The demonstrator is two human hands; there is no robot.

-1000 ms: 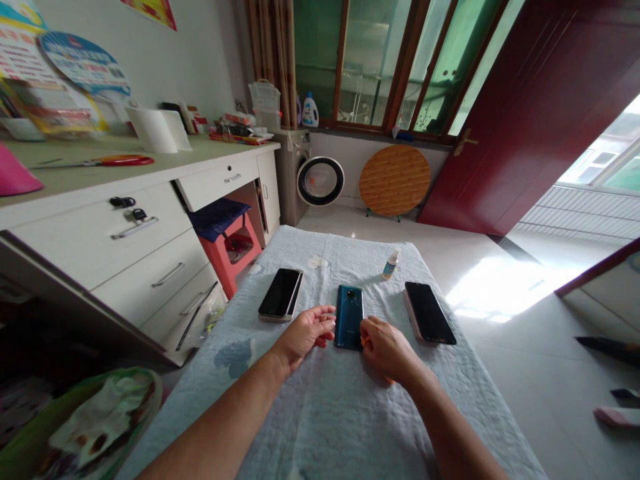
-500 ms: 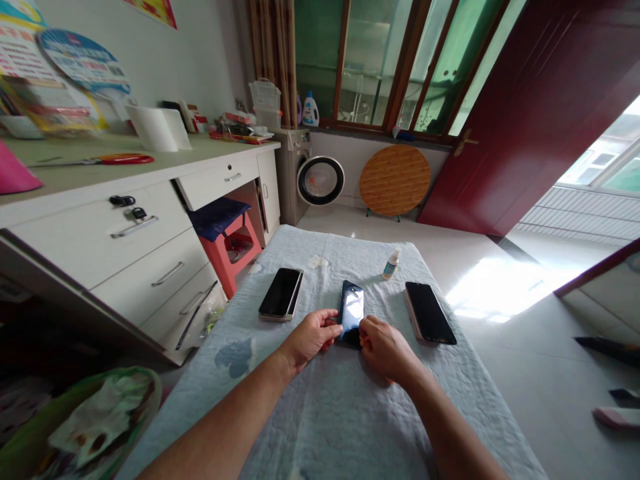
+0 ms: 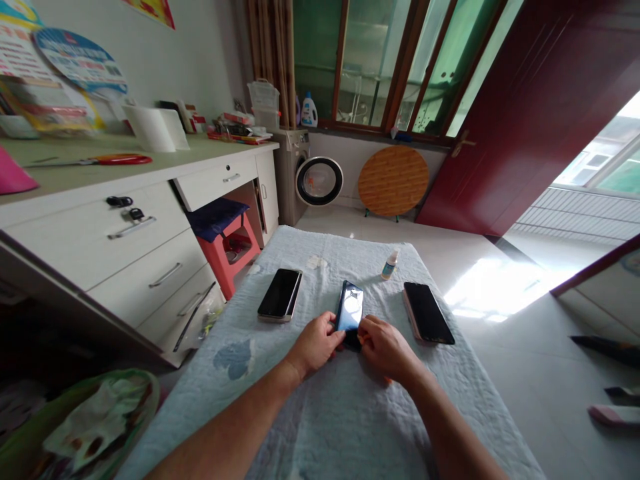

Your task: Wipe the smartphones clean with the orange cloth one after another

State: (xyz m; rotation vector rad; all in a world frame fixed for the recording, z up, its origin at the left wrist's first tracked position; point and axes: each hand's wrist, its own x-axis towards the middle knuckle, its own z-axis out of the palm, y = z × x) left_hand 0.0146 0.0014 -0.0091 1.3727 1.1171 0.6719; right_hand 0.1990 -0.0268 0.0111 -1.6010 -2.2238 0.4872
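Note:
A dark smartphone (image 3: 351, 305) with a shiny, light-reflecting screen lies on a pale blue quilted cloth (image 3: 320, 413). My left hand (image 3: 316, 343) grips its lower left edge, thumb at the bottom corner and fingers along the side. My right hand (image 3: 384, 345) is closed over the lower right corner; a bit of orange shows at its fingers and below the palm, too small to name. Left of them lies a phone (image 3: 281, 295) with a light frame, on top of something pale. On the right sits another black-screened phone (image 3: 429, 312) with a pinkish layer below.
A small spray bottle (image 3: 390, 264) stands upright beyond the phones. At the left is a white desk (image 3: 135, 233) with a paper roll (image 3: 155, 128) and red-handled scissors (image 3: 123, 159). A red stool (image 3: 225, 250) and a bin (image 3: 153, 387) flank the covered table.
My left hand has slid slightly down the phone's edge, its thumb now nearer the bottom corner. The right hand stays almost in place at the lower right corner.

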